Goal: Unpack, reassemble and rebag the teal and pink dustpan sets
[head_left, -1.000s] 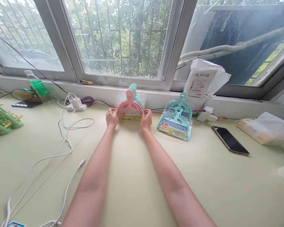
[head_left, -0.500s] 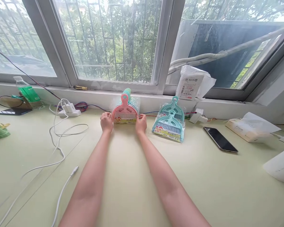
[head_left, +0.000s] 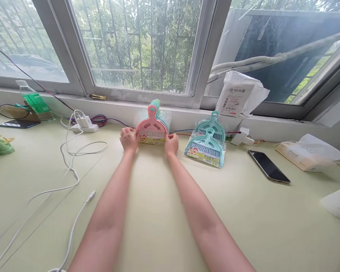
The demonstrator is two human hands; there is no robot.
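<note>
A pink dustpan-and-brush set [head_left: 151, 124] in clear wrap stands upright at the front of a stack of several such sets, the ones behind it greenish. My left hand [head_left: 128, 139] grips its left lower edge, fingers bent. On the opposite edge, my right hand [head_left: 171, 144] holds the stack with thumb and fingers closed. How far back the fingers reach along the stack is hidden. To the right, two turquoise dustpan sets [head_left: 206, 149] lean one in front of the other, apart from my hands.
A phone [head_left: 268, 166] and a tissue box [head_left: 297, 155] lie on the right. White cables [head_left: 73, 166] wind over the left of the table, near a power strip [head_left: 85, 126]. A green-labelled bottle [head_left: 36, 102] stands back left. A wrapped white package [head_left: 238, 94] rests on the windowsill.
The camera view has shifted slightly, so the table's things sit a little differently in the picture. Both hands stay on the sides of the dustpan stack.
</note>
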